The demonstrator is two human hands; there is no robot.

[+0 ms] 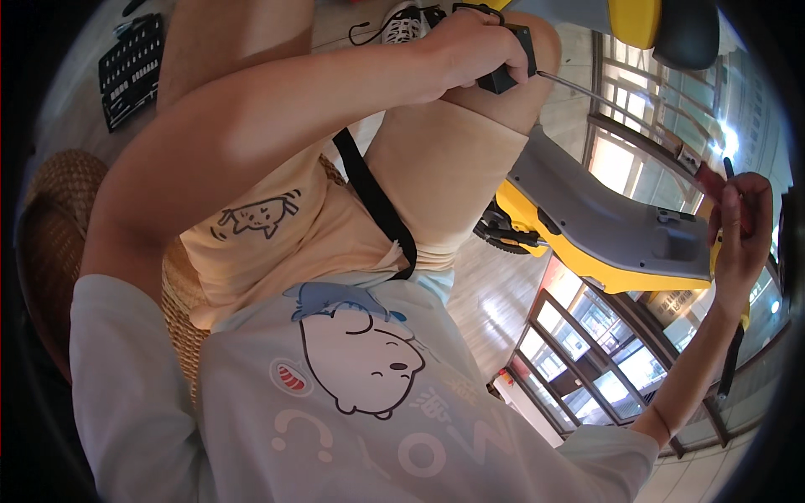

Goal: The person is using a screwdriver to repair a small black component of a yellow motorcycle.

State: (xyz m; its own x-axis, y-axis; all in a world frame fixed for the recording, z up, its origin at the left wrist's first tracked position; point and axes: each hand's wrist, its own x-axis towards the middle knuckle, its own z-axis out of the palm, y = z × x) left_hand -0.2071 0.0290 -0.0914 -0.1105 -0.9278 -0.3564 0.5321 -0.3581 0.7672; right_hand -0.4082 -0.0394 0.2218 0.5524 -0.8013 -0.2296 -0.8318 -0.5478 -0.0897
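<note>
My left hand reaches across my bare knee, its fingers closed around a small black block-shaped part. A black band or loop shows just above that hand; how it joins the part I cannot make out. On the far right, my right hand is raised and closed on a screwdriver with a red handle. Its long thin metal shaft slants up and left, ending close to the black part. Whether the tip touches it I cannot tell. Below the shaft stands a grey and yellow vehicle body.
A black wheel sits under the vehicle body. At the upper right is another yellow and black piece. An open tool case lies on the floor at upper left, and a sneaker at the top. I sit on a wicker seat.
</note>
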